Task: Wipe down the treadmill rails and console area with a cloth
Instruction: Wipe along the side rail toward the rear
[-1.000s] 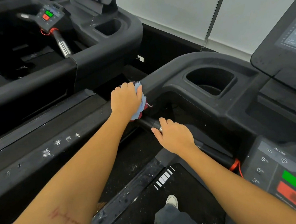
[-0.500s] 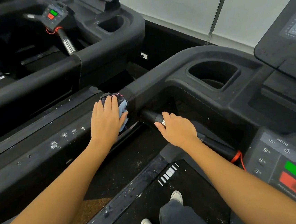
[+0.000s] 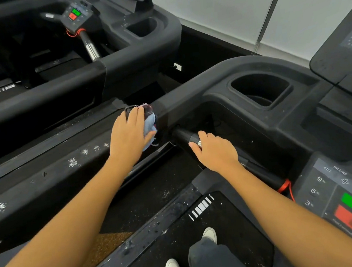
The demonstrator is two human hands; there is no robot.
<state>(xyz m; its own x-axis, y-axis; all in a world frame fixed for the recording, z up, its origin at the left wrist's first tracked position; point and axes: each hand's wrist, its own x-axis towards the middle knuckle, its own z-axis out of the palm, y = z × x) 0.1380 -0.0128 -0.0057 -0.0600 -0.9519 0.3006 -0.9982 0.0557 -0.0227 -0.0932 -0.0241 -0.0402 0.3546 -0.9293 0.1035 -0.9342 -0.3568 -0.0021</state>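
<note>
Two hands share the work: your left hand [image 3: 128, 135] clamps the bunched cloth [image 3: 150, 123] against the rail [image 3: 45, 174], pale smears [image 3: 73, 162] lying behind that wrist. Your right hand [image 3: 215, 151] curls round the handlebar [image 3: 181, 135], likely bracing you; the console [image 3: 337, 193] sits beyond its forearm.

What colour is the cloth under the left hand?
The crumpled cloth is mostly light blue with a dark maroon part at its far end, head view.
</note>
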